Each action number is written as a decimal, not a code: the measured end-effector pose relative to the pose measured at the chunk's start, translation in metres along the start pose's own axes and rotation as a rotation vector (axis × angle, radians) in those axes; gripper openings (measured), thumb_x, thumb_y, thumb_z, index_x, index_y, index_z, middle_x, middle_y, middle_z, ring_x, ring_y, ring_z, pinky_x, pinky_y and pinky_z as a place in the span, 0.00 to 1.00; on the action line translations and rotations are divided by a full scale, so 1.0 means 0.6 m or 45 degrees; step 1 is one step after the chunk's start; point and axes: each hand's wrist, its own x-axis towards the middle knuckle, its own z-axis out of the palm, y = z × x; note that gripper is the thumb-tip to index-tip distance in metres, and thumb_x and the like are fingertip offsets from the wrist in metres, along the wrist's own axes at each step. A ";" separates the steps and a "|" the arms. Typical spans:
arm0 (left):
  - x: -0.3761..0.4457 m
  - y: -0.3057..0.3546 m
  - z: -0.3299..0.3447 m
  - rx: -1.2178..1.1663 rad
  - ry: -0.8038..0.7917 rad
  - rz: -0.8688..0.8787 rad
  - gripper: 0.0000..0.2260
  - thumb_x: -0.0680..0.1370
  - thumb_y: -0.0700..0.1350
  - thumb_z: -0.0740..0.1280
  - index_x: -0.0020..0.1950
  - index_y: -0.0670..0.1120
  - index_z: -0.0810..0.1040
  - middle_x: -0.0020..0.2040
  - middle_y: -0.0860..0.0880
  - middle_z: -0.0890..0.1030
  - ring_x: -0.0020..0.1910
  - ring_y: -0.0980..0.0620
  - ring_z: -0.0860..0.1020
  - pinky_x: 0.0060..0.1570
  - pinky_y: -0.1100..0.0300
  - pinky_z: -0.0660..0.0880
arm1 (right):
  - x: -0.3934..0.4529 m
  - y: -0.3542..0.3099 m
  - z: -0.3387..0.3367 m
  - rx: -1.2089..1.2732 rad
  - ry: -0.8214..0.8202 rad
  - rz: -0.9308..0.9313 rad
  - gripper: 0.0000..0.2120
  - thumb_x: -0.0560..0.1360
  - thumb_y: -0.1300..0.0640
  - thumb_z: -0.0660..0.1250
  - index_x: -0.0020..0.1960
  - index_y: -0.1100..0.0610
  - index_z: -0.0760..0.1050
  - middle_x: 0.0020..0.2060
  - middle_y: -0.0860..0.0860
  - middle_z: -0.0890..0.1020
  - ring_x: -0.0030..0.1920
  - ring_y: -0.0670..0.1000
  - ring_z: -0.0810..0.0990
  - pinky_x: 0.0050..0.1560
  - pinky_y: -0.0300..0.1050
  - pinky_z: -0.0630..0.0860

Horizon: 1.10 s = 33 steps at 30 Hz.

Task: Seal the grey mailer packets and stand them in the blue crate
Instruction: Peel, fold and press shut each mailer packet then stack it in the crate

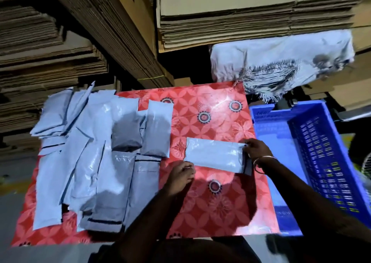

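Cardboard stacks (241, 12) behind red table (210, 202)

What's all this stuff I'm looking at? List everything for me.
Mailer packet being sealed: one, grey, lying on the table between both hands.
Pile of mailer packets: many, grey, overlapping on the table's left half; exact count unclear.
Table: one, red floral covering.
Blue crate: one, right of the table; no packets visible standing in it.
Cardboard stacks: several, brown, behind the table.
Cloth: one, white with dark print and a fringe, behind the crate.
Left hand: pinches the packet's left end.
Right hand: grips the packet's right end, bangle on wrist.
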 end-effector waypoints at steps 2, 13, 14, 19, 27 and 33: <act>0.007 -0.018 0.012 0.212 0.075 0.162 0.09 0.71 0.49 0.72 0.48 0.47 0.80 0.41 0.50 0.81 0.39 0.51 0.78 0.44 0.58 0.73 | 0.011 -0.007 -0.002 -0.033 0.142 -0.041 0.11 0.76 0.64 0.68 0.57 0.57 0.83 0.53 0.57 0.85 0.53 0.56 0.82 0.53 0.46 0.73; 0.068 0.045 0.086 1.181 0.380 0.971 0.23 0.83 0.44 0.57 0.78 0.45 0.68 0.77 0.48 0.70 0.77 0.50 0.67 0.77 0.57 0.63 | -0.024 -0.050 0.068 -0.407 0.269 -0.960 0.21 0.82 0.54 0.58 0.72 0.60 0.71 0.70 0.59 0.74 0.71 0.60 0.70 0.71 0.54 0.67; 0.079 0.050 0.091 1.279 0.363 0.969 0.25 0.84 0.44 0.55 0.82 0.45 0.62 0.81 0.47 0.64 0.81 0.50 0.60 0.80 0.56 0.57 | -0.025 -0.056 0.080 -0.445 0.216 -0.988 0.22 0.83 0.53 0.56 0.74 0.60 0.70 0.72 0.59 0.73 0.73 0.59 0.69 0.72 0.55 0.66; 0.126 0.042 0.104 1.497 0.307 0.820 0.27 0.86 0.47 0.52 0.85 0.47 0.49 0.85 0.50 0.45 0.83 0.51 0.41 0.82 0.52 0.44 | 0.005 -0.054 0.126 -0.670 -0.036 -0.908 0.29 0.80 0.50 0.50 0.79 0.59 0.62 0.79 0.57 0.61 0.80 0.58 0.56 0.77 0.60 0.57; 0.139 0.006 0.104 1.668 0.450 0.841 0.26 0.87 0.49 0.51 0.84 0.45 0.51 0.85 0.48 0.48 0.84 0.46 0.45 0.79 0.44 0.54 | 0.017 -0.023 0.154 -0.905 0.069 -0.849 0.29 0.84 0.49 0.48 0.82 0.56 0.50 0.82 0.52 0.51 0.82 0.52 0.46 0.80 0.56 0.48; 0.149 0.015 0.107 1.717 0.436 0.735 0.28 0.85 0.50 0.53 0.84 0.46 0.50 0.85 0.48 0.47 0.84 0.46 0.45 0.79 0.44 0.53 | 0.018 -0.025 0.155 -0.894 0.096 -0.829 0.29 0.84 0.48 0.50 0.83 0.55 0.49 0.82 0.51 0.51 0.82 0.51 0.46 0.80 0.54 0.49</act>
